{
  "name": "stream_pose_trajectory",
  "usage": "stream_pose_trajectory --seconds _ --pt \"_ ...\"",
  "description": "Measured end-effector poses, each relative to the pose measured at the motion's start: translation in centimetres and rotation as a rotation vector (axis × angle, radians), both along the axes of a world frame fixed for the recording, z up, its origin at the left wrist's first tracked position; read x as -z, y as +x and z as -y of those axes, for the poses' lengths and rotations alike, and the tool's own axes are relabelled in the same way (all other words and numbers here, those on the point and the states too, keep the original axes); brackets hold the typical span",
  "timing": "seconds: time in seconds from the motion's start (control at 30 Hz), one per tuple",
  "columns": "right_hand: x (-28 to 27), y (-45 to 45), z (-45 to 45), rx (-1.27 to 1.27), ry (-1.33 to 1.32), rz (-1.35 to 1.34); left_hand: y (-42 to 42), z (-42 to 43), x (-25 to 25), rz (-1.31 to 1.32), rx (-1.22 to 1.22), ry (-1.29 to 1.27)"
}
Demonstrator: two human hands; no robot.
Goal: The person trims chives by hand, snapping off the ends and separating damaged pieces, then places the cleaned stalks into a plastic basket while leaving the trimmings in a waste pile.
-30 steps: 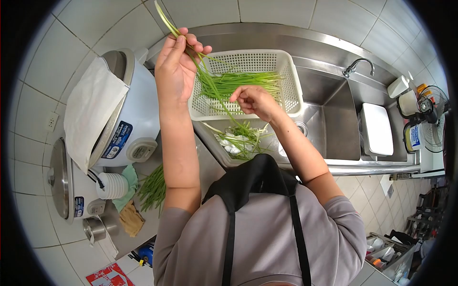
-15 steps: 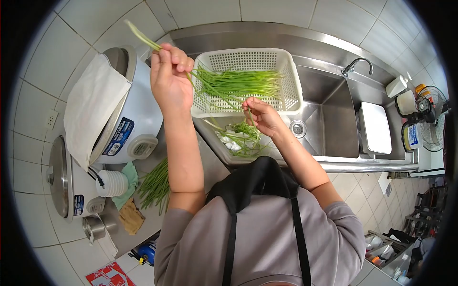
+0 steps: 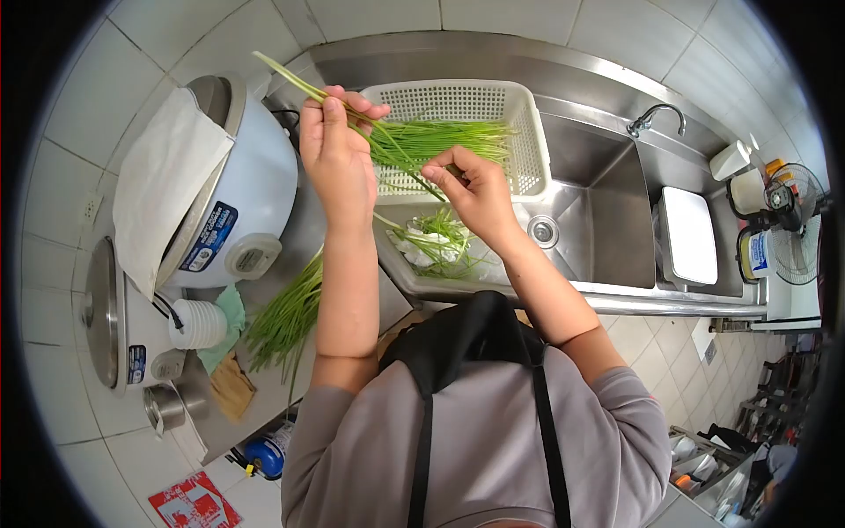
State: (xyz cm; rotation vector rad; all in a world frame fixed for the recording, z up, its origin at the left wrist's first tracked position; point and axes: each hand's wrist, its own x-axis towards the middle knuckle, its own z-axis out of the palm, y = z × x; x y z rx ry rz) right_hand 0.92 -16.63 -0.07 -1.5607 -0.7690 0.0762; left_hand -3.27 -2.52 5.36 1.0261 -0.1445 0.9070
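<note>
My left hand (image 3: 340, 154) is closed on a spring onion (image 3: 289, 73), its pale end pointing up and left past my fingers. The green leaves slant down to the right, where my right hand (image 3: 475, 192) pinches them near the lower end. Behind both hands, a bundle of spring onions (image 3: 466, 141) lies in a white perforated basket (image 3: 440, 86). Below my right hand is a heap of green trimmings (image 3: 453, 236) with white scraps. Another bunch of spring onions (image 3: 286, 312) rests on the counter, left of my left forearm and partly hidden by it.
A steel sink (image 3: 607, 229) with a faucet (image 3: 656, 114) is to the right, beside a white lidded container (image 3: 688, 233). A large rice cooker (image 3: 260, 176) under a white cloth (image 3: 167, 167) stands left. A fan (image 3: 797, 220) is at the far right.
My left hand has moved right and slightly down with the spring onion. My right hand has shifted slightly left and up, its fingers closing on the leaves. The view has shifted slightly.
</note>
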Motion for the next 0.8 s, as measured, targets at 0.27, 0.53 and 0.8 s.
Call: stream_pose_trajectory --seconds 0.27,0.53,0.8 --pt "0.3 0.1 1.5 -0.203 -0.070 -0.001 -0.2 1.6 -0.5 -0.004 -0.083 -0.026" --pt "1.9 2.6 2.0 -0.694 0.549 -1.058 -0.4 2.9 0.0 0.110 -0.039 -0.156" --pt "3.2 5.8 3.3 -0.596 0.514 -0.948 -1.8 3.9 -0.2 0.111 -0.130 -0.052"
